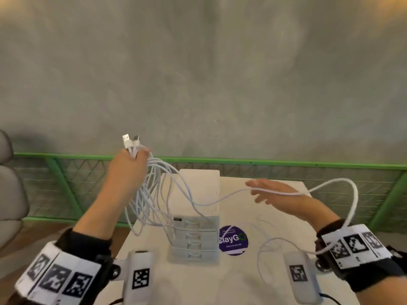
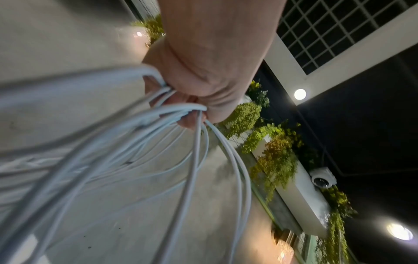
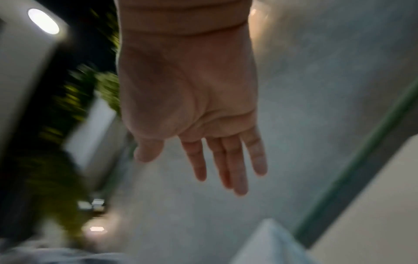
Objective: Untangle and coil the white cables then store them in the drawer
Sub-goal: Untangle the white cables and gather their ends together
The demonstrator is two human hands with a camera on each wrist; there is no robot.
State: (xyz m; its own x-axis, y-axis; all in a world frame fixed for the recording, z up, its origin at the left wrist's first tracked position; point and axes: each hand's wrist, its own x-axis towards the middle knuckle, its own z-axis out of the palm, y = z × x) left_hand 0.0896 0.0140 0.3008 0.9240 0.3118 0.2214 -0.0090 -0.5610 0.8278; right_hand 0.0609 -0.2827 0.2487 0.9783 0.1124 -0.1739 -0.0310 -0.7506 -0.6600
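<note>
Untangling is underway: the left hand (image 1: pixel 130 166) clamps the white cables (image 1: pixel 158 194) mid-frame above the drawer unit (image 1: pixel 196 219) (all shut), while the right hand (image 1: pixel 275 192), fingers apart, must next draw one strand free.

white table (image 1: pixel 275 280), drawer unit (image 1: pixel 196 236), purple sticker (image 1: pixel 234 239)
</note>
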